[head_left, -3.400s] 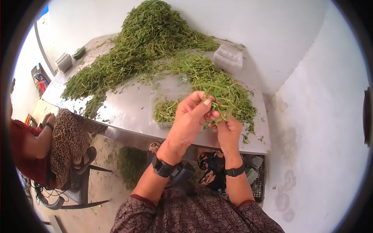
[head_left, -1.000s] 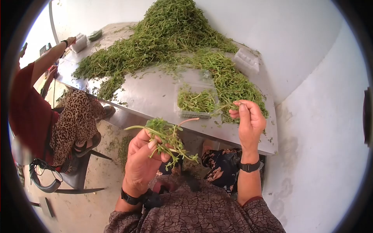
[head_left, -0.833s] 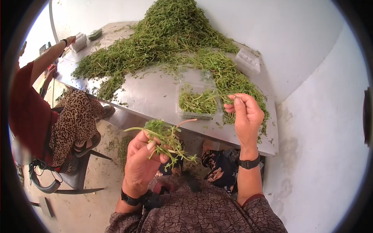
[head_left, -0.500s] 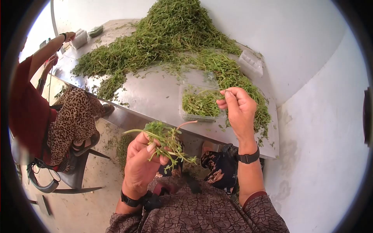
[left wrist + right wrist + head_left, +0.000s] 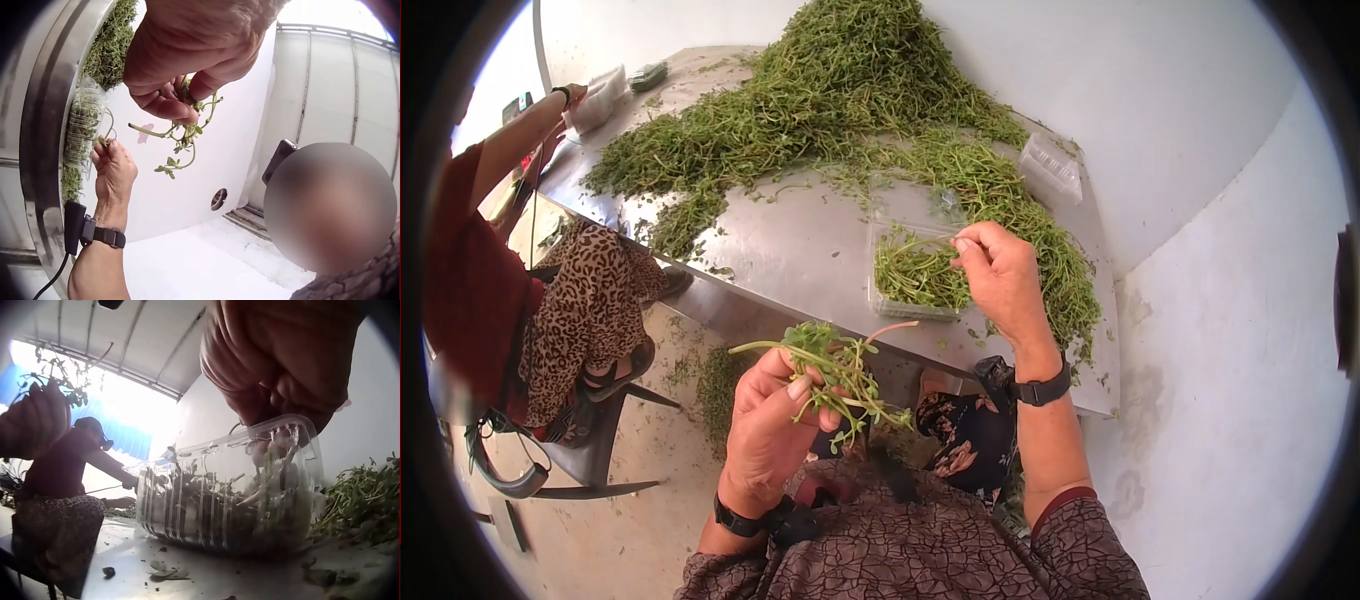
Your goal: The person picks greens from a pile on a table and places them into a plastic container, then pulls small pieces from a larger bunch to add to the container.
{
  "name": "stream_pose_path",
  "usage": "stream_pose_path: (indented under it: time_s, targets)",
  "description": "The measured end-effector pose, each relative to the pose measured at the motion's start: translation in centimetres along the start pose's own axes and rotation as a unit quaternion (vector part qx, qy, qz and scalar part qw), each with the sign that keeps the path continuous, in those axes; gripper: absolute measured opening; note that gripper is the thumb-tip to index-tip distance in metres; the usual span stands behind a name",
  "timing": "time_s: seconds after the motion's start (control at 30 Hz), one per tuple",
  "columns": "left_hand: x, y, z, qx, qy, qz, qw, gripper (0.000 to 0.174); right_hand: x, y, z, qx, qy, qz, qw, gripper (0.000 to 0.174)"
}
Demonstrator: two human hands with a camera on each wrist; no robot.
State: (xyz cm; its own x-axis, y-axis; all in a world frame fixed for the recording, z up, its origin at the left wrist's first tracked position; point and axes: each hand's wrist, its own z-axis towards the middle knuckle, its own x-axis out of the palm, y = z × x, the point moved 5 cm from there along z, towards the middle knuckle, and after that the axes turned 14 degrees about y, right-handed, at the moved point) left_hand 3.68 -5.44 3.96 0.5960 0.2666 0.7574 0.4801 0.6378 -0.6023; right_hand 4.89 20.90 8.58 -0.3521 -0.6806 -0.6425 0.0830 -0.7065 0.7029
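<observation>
Head view: left hand [image 5: 772, 415] pinches a loose leafy bunch [image 5: 830, 372], green with one reddish stem. Right hand [image 5: 1008, 280] pinches a thin stem [image 5: 933, 242] at the clear tub [image 5: 915, 312], which holds greens on the metal table [image 5: 800, 250]. Right wrist view: fingertips partly behind plastic, probably inside the rim. Ribbed walls show there, barely from head.

Deep green heap [image 5: 855, 85], flecked with brown stems. Brighter green sprig [image 5: 830, 370], with one reddish-pink stem [image 5: 892, 328]. Clear, colourless container [image 5: 915, 311]; silvery grey tabletop [image 5: 790, 240]; whitish wall [image 5: 1140, 70]. Dark brown shirt [image 5: 870, 550] with a black crackle pattern; near-black trousers [image 5: 975, 440] printed with peach-pink flowers; black wristband [image 5: 1042, 387]. To one side, a dark red top [image 5: 485, 285] above tan-and-black leopard print cloth [image 5: 585, 300].
</observation>
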Motion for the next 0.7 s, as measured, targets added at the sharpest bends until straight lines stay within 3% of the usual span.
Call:
stream_pose_path:
  time_s: [0.3,0.7]
  targets:
    - [-0.26,0.28,0.17,0.000,0.009,0.003,1.000,0.011,-0.34,0.75,0.48,-0.090,-0.056,-0.180,0.978,0.006]
    - [-0.65,0.57,0.37,-0.019,0.010,0.012,1.000,0.010,-0.41,0.05,0.24,-0.033,-0.025,-0.290,0.956,0.006]
